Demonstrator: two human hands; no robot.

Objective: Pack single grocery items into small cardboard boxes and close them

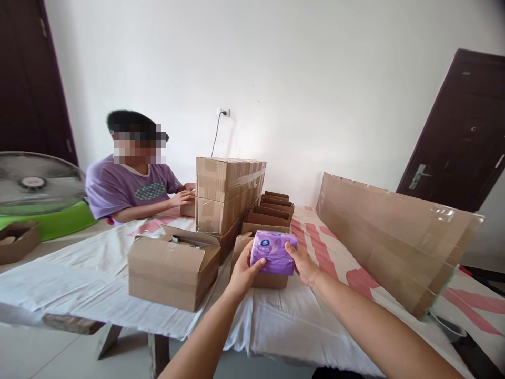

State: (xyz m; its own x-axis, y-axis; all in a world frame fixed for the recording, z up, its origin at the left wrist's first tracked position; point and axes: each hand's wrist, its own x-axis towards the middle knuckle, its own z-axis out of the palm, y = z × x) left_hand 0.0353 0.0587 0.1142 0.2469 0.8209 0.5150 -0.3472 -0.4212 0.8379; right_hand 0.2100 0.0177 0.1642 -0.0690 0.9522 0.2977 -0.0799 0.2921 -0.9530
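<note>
A purple tissue pack [274, 255] with a dark blue round logo is held up between both my hands. My left hand [245, 271] grips its left end, thumb on the front face. At the right end, my right hand [303, 261] pinches the upper corner with the thumb in front. Just behind and below the pack stands a small open cardboard box [270, 281], partly hidden by it. More open boxes [270, 217] run in a row behind that one toward the wall.
Stacked, taped cartons [215, 181] stand left of the row, with an open cardboard box [165, 273] in front. A person [126, 184] in a purple shirt sits beyond, hands at a small box. An upright cardboard panel [386, 231] borders the right. A fan [35, 184] stands far left.
</note>
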